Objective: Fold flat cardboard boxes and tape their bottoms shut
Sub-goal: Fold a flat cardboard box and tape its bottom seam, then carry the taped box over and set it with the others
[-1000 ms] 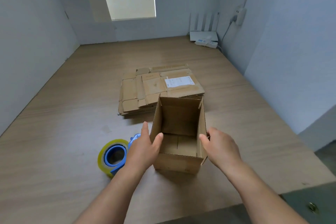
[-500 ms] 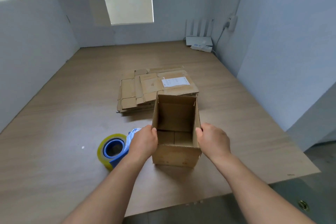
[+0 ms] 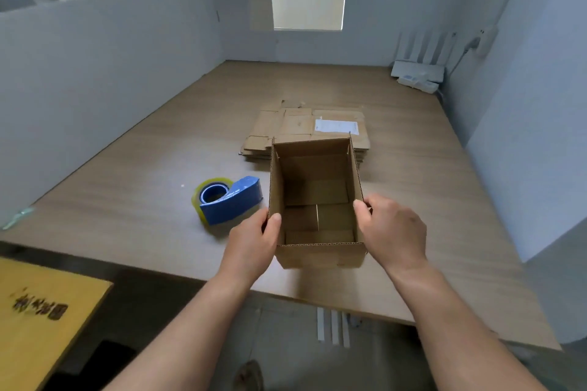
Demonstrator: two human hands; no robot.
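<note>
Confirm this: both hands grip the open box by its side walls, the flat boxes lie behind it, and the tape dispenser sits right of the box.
Wrong side: the head view shows the tape dispenser left of the open box, by the left hand. The rest holds: left hand and right hand grip its side walls, and the flat boxes lie behind it.

The left hand (image 3: 252, 246) and right hand (image 3: 395, 232) have closed onto the box (image 3: 320, 255) and drawn it nearer
</note>
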